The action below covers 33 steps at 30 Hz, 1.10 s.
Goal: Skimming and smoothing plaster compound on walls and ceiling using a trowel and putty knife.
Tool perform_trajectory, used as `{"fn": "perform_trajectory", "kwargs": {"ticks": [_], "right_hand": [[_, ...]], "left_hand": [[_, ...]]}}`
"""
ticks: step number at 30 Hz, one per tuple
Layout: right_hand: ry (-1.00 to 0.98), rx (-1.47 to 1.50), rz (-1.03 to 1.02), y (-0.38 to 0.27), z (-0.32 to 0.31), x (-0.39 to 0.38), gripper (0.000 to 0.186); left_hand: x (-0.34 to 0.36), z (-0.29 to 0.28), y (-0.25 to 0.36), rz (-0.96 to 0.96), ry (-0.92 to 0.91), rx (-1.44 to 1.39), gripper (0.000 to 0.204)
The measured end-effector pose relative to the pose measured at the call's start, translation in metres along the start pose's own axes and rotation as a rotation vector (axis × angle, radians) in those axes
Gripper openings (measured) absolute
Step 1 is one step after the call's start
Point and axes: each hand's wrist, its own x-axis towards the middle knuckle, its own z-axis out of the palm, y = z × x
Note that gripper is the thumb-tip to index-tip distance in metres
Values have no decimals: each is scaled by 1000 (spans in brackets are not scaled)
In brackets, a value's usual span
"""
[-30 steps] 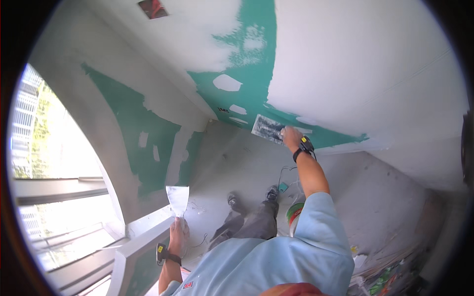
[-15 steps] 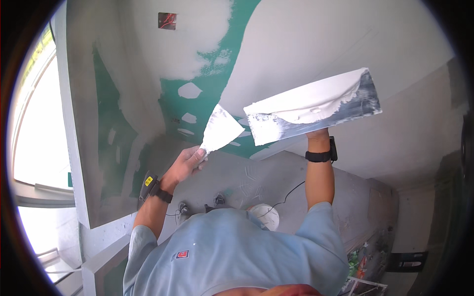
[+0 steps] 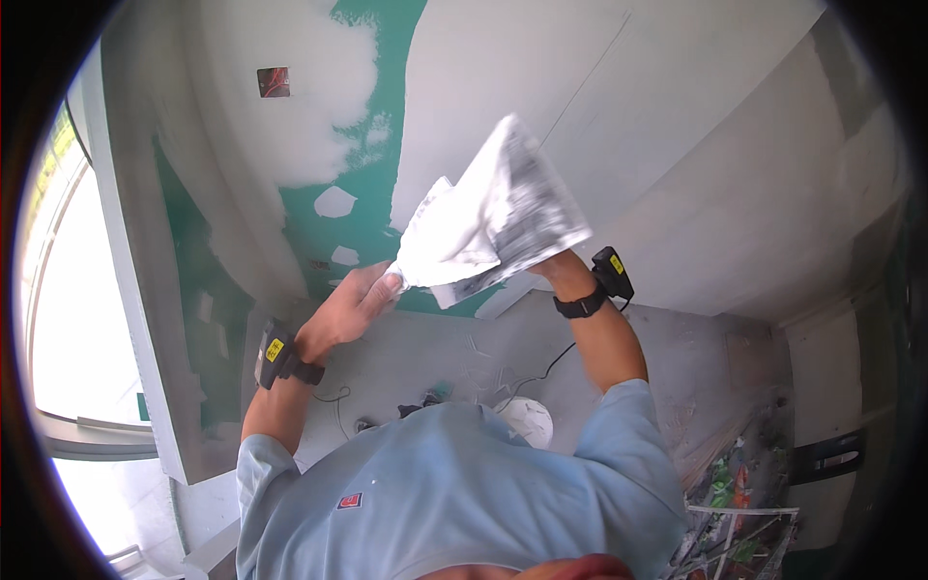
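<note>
My left hand (image 3: 356, 302) is closed around the handle of a putty knife (image 3: 433, 246), whose wide blade is coated in white compound. That blade lies over the left part of a rectangular plastering trowel (image 3: 539, 217), which carries a thick white layer on its upper side and smeared dark metal along its right side. My right hand (image 3: 556, 266) grips the trowel from underneath, its fingers hidden by the plate. Ahead stands a wall with green board (image 3: 372, 208) showing between white skimmed areas and small white patches.
An electrical box (image 3: 274, 82) with red wires sits open in the wall. On the floor behind my hands stand a white bucket (image 3: 530, 421) and a dark cable (image 3: 551, 367). A window (image 3: 82, 290) is at the left; a metal frame (image 3: 739, 510) and clutter lie lower right.
The trowel has swung in to the left and turned more steeply, and the putty knife now overlaps it. My right hand has moved left; the view has shifted somewhat to the right.
</note>
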Motion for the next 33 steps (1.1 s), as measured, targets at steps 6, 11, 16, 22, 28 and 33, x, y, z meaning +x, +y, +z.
{"fn": "perform_trajectory", "kwargs": {"ticks": [6,11,16,22,28,33], "right_hand": [[-300,-1316,438,-9,-51,-14,13],[259,-308,88,-56,-65,19,24],[175,-322,243,-31,-47,18,24],[-78,-1903,554,-103,-110,-9,23],[836,-2375,-382,-357,-86,96,24],[963,-2571,-587,-451,-50,182,21]], "left_hand": [[-16,-6,-8,-11,86,-411,39],[-3,0,-13,-140,88,-172,41],[20,36,-21,-123,-8,-244,41],[8,-7,-25,-135,238,-359,41],[19,5,-57,-174,316,-407,47],[32,10,-62,-181,378,-406,48]]}}
